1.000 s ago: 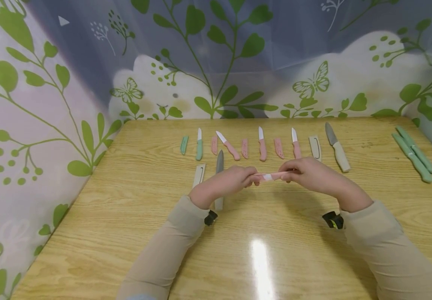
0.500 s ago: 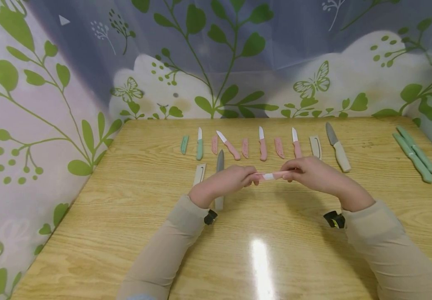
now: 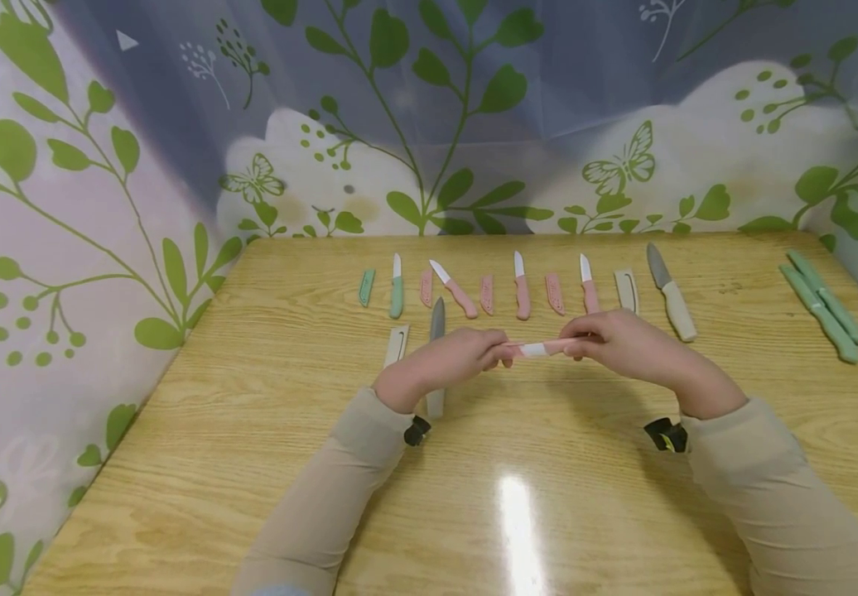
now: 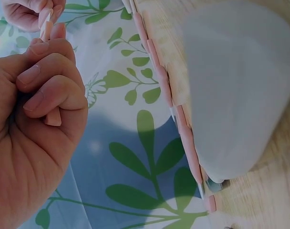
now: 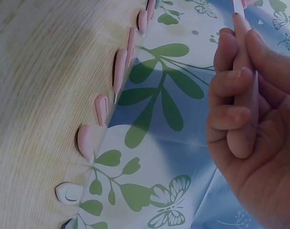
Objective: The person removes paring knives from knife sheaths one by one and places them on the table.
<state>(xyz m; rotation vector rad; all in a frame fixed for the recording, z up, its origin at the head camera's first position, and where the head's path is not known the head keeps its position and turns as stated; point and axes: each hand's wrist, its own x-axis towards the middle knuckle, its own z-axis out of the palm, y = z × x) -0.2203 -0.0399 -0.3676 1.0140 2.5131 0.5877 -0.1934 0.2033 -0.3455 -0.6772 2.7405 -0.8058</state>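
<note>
Above the middle of the table, both hands hold a small pink paring knife (image 3: 535, 350) lengthwise between them. My left hand (image 3: 466, 358) grips its pink sheath (image 3: 515, 352); the sheath's end (image 4: 53, 117) pokes out below the curled fingers in the left wrist view. The right hand (image 3: 623, 346) has its fingers wrapped round the pink handle (image 5: 244, 95). A short stretch of white blade shows between sheath and handle, the tip being hidden in the sheath. Beneath the left wrist lies a larger knife with a grey blade (image 3: 438, 319), partly covered, beside a cream sheath (image 3: 396, 344).
Along the back run a green sheath (image 3: 366, 288), a green knife (image 3: 397, 290), several pink knives and pink sheaths (image 3: 486, 295), then a cream sheath (image 3: 626, 291) and a cream-handled knife (image 3: 673, 300). Two green-handled items (image 3: 822, 308) lie at the right on the wooden table (image 3: 213, 430).
The hands have drawn very slightly apart, and a little more white blade shows between sheath and handle. Everything on the table lies as before.
</note>
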